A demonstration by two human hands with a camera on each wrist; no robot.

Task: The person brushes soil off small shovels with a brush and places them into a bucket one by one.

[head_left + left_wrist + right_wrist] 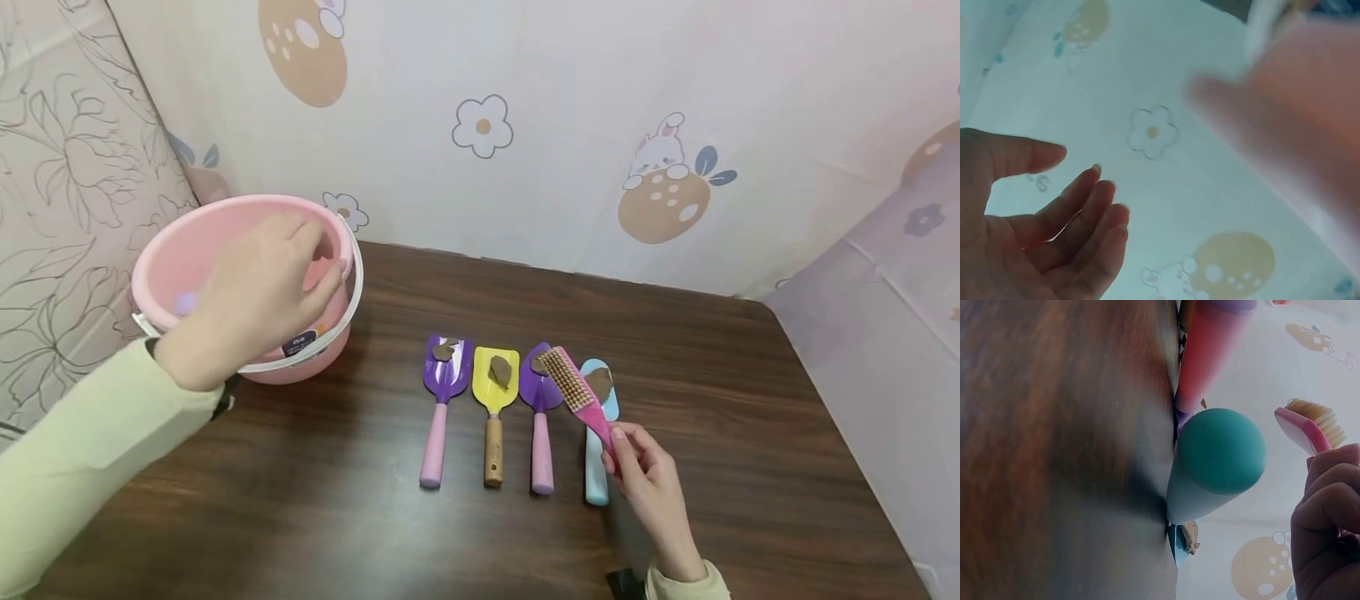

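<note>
My right hand [651, 487] pinches the handle of a pink brush [576, 387], bristles facing up. The brush overlaps the third and fourth shovels in the head view. Over the mouth of a pink bucket [153, 275] hangs my left hand [255, 287]; in the left wrist view its fingers [1085, 212] are loosely bent with nothing between them. Four small shovels lie in a row: a purple one [447, 379], a yellow one [487, 398] with a wooden handle, another purple one [529, 392] and a light blue one [596, 479]. Each blade bears a brown lump.
The bucket's white handle [356, 292] hangs down along its front right side. Inside the bucket a lilac thing [185, 302] partly shows. Patterned cloth [555, 67] stands behind the dark wooden table [337, 492] and along both sides.
</note>
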